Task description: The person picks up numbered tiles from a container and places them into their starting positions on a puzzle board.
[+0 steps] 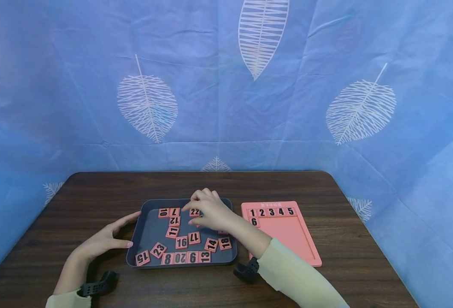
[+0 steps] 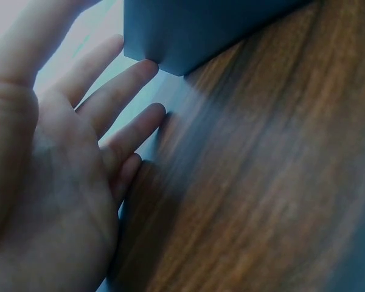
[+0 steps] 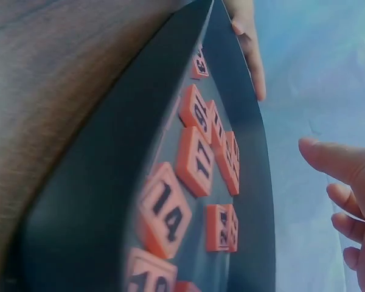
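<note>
A dark grey tray [image 1: 149,233] holds several pink number tiles, some turned sideways or upside down. My left hand [image 1: 99,242] rests at the tray's left side, fingers spread along its wall. Over the tray's back right part hovers my right hand [image 1: 211,212], its thumb and index finger apart with nothing between them. Those fingertips are near the 22 tile [image 1: 194,212] and the 7 tile [image 1: 175,212]. Beneath the hand lies the 24 tile [image 3: 218,228], mostly hidden in the head view. The 17 tile [image 1: 194,238] and 16 tile [image 1: 181,242] lie nearer the front.
Right of the tray lies a pink board [image 1: 284,239]; tiles 1 to 5 line its top row and a 6 tile [image 1: 254,222] starts the second. My right forearm crosses its left edge. Both stand on a dark wooden table [image 1: 107,192] before a blue leaf-patterned cloth [image 1: 219,107].
</note>
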Demonstrator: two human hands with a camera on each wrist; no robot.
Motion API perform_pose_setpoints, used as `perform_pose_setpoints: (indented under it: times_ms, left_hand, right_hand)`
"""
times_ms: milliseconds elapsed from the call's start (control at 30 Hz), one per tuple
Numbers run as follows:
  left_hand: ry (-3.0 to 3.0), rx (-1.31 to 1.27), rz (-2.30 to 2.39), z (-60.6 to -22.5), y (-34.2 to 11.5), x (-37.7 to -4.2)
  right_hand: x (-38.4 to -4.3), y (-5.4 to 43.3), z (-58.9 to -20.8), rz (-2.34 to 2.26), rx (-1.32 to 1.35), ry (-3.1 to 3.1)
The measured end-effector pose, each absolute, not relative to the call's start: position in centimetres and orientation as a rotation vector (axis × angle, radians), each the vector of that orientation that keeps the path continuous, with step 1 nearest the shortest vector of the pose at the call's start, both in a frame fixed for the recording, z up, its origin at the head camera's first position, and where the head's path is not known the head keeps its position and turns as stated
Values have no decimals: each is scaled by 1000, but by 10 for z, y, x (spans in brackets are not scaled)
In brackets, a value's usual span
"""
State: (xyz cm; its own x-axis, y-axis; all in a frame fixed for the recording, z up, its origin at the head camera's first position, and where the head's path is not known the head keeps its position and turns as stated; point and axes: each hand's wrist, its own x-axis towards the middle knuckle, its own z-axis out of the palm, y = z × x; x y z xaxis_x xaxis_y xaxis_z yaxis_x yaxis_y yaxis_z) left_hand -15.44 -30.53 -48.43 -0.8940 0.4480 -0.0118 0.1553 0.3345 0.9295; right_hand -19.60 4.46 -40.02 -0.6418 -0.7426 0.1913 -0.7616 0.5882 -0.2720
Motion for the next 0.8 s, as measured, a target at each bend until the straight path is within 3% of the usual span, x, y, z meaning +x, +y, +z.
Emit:
perform_pose_setpoints:
  times_ms: [467,800]
  left_hand:
    - [2316,523,1580,-487,-308,-157]
    - [2318,535,1585,-484,-308,-157]
  right_hand:
    - [-235,18,-397,352,1469,-2829]
    - [-250,4,-409,152,1438,-2865]
